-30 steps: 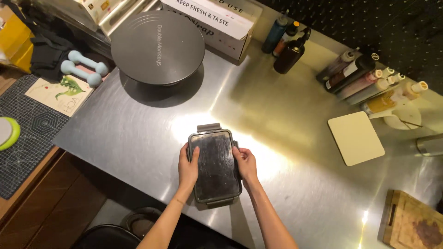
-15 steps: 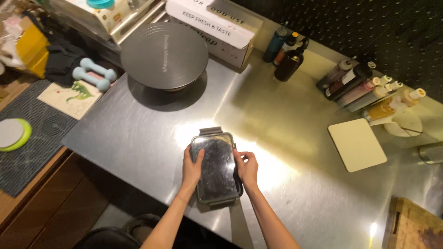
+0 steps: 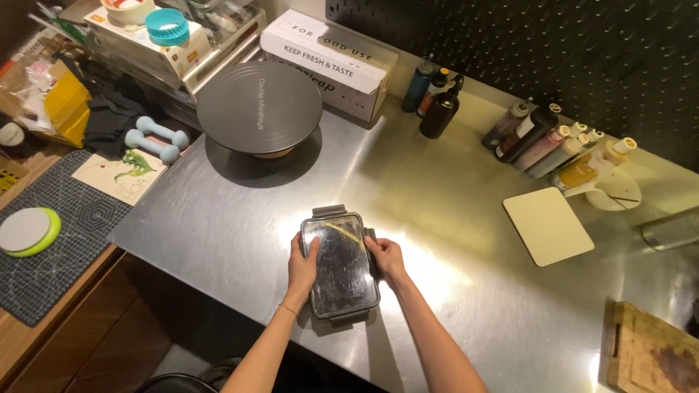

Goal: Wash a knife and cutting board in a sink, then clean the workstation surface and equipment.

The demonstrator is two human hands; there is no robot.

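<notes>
- So there's a rectangular lidded food container sitting near the front edge of a steel surface, right in a bright patch of light. Clear-ish lid, grey clip flaps at the far and near ends.
- Left hand is pressed against the container's left long side, thumb up on the lid. That grip is clamped on the container.
- Right hand is on the opposite long side, fingers curled over the edge. Same deal, closed on the container.
- The container lies flat, not lifted, its long axis running away from the person.
- Behind it, well apart, there's a dark round turntable stand on the surface, and just behind that a white cardboard box.
- A few dark bottles stand by the pegboard wall, and further right a row of squeeze bottles lies tilted over.
- A pale square board lies flat to the right of the hands, nowhere near touching them. A wooden chopping board pokes in at the bottom right corner.
- Off to the left, a lower wooden table carries a dark cutting mat with a white and green disc on it, and a pair of light blue dumbbells further back.
</notes>
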